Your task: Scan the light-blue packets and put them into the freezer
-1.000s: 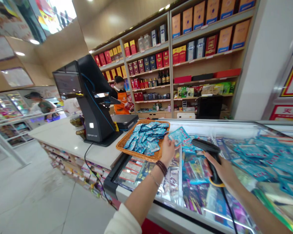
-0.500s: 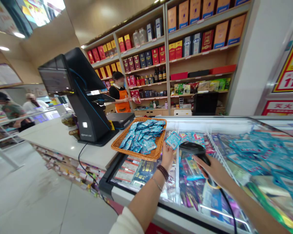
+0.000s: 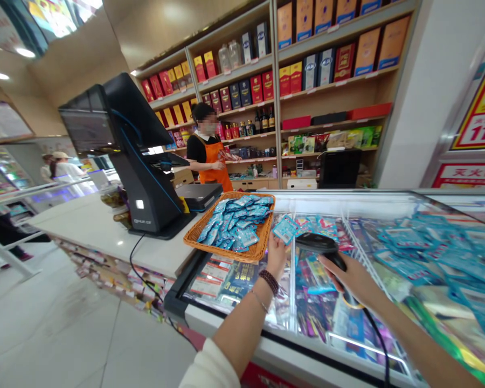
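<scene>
My left hand (image 3: 276,254) pinches a small blue snack packet (image 3: 286,229) by its lower left edge, just right of the wicker basket. Wrapped round the handle of a black barcode scanner (image 3: 317,243) is my right hand (image 3: 350,277). The scanner's head points left at the packet, with a small gap between them. Many similar blue packets (image 3: 232,223) are heaped in the orange-brown wicker basket (image 3: 194,245), which rests across the counter's end and the freezer's glass top. A black cable (image 3: 378,337) hangs down from the scanner.
Below my hands is a glass-topped chest freezer (image 3: 226,318) full of packaged goods, with more blue packets (image 3: 436,245) at right. A checkout terminal (image 3: 145,188) stands on the white counter (image 3: 84,229). A person in an orange apron (image 3: 214,161) stands behind, before shelves (image 3: 242,110) of boxed bottles.
The person in the orange apron has stepped nearer and turned. People at far left have shifted. My hands, the packet and the scanner stay almost where they were.
</scene>
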### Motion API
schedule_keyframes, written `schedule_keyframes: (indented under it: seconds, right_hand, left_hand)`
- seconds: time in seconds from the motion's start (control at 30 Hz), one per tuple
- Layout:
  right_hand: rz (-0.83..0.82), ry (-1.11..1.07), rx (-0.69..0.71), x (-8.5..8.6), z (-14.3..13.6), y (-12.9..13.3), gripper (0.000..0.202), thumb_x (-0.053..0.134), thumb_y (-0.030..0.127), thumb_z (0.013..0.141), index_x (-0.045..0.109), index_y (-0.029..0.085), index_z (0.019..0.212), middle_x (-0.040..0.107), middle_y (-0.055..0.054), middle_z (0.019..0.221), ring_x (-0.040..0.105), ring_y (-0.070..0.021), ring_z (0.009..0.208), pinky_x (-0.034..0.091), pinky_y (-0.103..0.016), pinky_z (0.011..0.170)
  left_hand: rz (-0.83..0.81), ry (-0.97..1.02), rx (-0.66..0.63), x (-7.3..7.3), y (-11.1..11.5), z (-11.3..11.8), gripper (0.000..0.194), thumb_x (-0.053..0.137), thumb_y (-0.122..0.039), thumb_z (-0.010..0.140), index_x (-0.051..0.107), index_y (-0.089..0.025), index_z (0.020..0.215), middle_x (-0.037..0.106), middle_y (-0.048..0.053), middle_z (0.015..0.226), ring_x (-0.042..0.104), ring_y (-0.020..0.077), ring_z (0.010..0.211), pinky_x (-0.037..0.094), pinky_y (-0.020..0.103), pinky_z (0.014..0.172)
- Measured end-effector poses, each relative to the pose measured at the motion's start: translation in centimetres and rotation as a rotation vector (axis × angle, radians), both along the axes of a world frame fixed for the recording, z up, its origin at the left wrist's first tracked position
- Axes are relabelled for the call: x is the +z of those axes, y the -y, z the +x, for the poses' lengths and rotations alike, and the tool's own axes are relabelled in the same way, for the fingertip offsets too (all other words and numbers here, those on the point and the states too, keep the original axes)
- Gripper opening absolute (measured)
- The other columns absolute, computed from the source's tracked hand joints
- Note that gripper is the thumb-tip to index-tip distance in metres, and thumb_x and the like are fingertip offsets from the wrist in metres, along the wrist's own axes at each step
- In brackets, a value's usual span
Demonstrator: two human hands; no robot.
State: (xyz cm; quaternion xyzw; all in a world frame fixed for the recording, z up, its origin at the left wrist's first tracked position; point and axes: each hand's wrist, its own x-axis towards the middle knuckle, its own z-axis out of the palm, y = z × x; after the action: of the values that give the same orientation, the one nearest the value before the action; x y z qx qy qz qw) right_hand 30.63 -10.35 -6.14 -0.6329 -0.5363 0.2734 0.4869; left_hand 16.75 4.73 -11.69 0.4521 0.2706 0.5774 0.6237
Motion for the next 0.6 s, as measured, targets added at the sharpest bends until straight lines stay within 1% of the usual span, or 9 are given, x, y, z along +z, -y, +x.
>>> schedule_keyframes:
  seconds: [0.13,0.23,0.33,0.4,0.47,0.53,0.6]
  right_hand:
    - [0.019,-0.089,0.012,-0.6,0.8,-0.3,0.048,0.066,0.064,0.085,0.054,0.025,0.06,0.053,0.005,0.039,0.049,-0.0131,0.033,0.038,-0.027,0.045]
    - [0.055,-0.207,0.019,-0.5,2.0,0.0,0.05,0.07,0.067,0.082,0.056,0.023,0.062,0.055,0.005,0.043,0.047,-0.0112,0.033,0.038,-0.026,0.042]
    - [0.119,-0.305,-0.059,0.0,4.1,1.0,0.052,0.073,0.07,0.077,0.057,0.022,0.065,0.059,0.003,0.051,0.048,-0.01,0.033,0.036,-0.025,0.038]
    - [0.152,-0.346,-0.158,0.3,6.0,2.1,0.053,0.076,0.071,0.073,0.056,0.022,0.066,0.06,0.003,0.054,0.048,-0.0097,0.033,0.034,-0.025,0.035]
    - [0.165,-0.37,-0.254,0.5,8.2,3.7,0.051,0.078,0.068,0.071,0.056,0.022,0.068,0.059,0.004,0.053,0.048,-0.0096,0.033,0.034,-0.024,0.034]
    - [0.169,-0.372,-0.346,0.6,10.5,5.6,0.049,0.08,0.065,0.07,0.057,0.022,0.07,0.059,0.004,0.053,0.049,-0.0095,0.034,0.034,-0.023,0.034]
    - [0.173,-0.365,-0.438,0.6,12.8,7.8,0.048,0.081,0.064,0.07,0.058,0.022,0.07,0.059,0.004,0.053,0.049,-0.0094,0.034,0.035,-0.023,0.035]
  left_hand:
    - [0.0,0.0,0.005,0.2,0.2,0.0,0.036,0.072,-0.027,0.085,0.056,-0.024,0.117,0.073,0.007,0.116,0.071,0.021,0.113,0.052,0.045,0.11]
    - [-0.017,-0.034,0.019,0.6,0.5,0.2,0.034,0.073,-0.027,0.084,0.055,-0.023,0.113,0.074,0.005,0.108,0.072,0.0205,0.109,0.053,0.046,0.108]
    - [-0.034,-0.057,-0.008,1.1,1.1,1.0,0.03,0.073,-0.025,0.082,0.055,-0.022,0.106,0.074,0.005,0.104,0.073,0.0191,0.102,0.054,0.047,0.105]
    - [-0.06,-0.068,-0.048,1.4,1.5,2.1,0.027,0.074,-0.023,0.081,0.055,-0.021,0.1,0.074,0.005,0.1,0.073,0.0179,0.096,0.055,0.047,0.104]
    - [-0.09,-0.089,-0.103,1.5,2.3,3.8,0.024,0.075,-0.023,0.08,0.057,-0.021,0.096,0.074,0.005,0.093,0.073,0.0172,0.091,0.056,0.046,0.102]
    - [-0.088,-0.11,-0.17,1.4,3.2,6.0,0.024,0.077,-0.025,0.079,0.059,-0.02,0.094,0.072,0.003,0.087,0.071,0.0159,0.085,0.058,0.045,0.099]
    - [-0.064,-0.12,-0.234,1.3,4.4,8.5,0.024,0.079,-0.026,0.077,0.06,-0.019,0.091,0.067,-0.001,0.08,0.067,0.0124,0.076,0.06,0.044,0.097]
